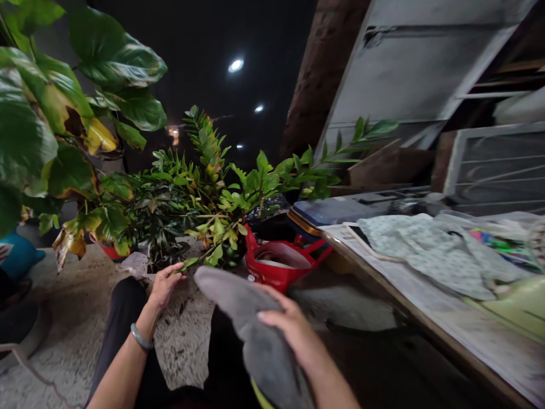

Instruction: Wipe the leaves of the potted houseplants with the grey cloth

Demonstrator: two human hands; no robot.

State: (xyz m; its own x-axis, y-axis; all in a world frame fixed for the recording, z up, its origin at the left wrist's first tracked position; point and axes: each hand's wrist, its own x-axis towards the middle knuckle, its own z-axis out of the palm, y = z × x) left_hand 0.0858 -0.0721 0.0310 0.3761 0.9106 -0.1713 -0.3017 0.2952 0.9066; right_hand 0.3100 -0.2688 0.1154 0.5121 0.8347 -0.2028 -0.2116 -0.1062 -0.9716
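Note:
My left hand (163,288), with a pale bangle on its wrist, pinches the tip of a green leafy branch (218,248) low at the front of the plants. My right hand (290,319) is wrapped round a soft grey, plush-looking thing (249,309). That thing is long, with a rounded end pointing toward the branch and a strip of yellow-green at its lower edge. Its exact kind I cannot make out. A red bag (279,262) with handles stands open just beyond my right hand. Dark leafy plants (164,218) fill the space behind my left hand.
Large broad leaves (114,54) hang at the upper left. To the right, a table (443,318) carries a patterned cloth (421,247) and other items. A blue case (332,209) lies at its far end. A blue object (21,257) stands far left on the concrete floor (187,341).

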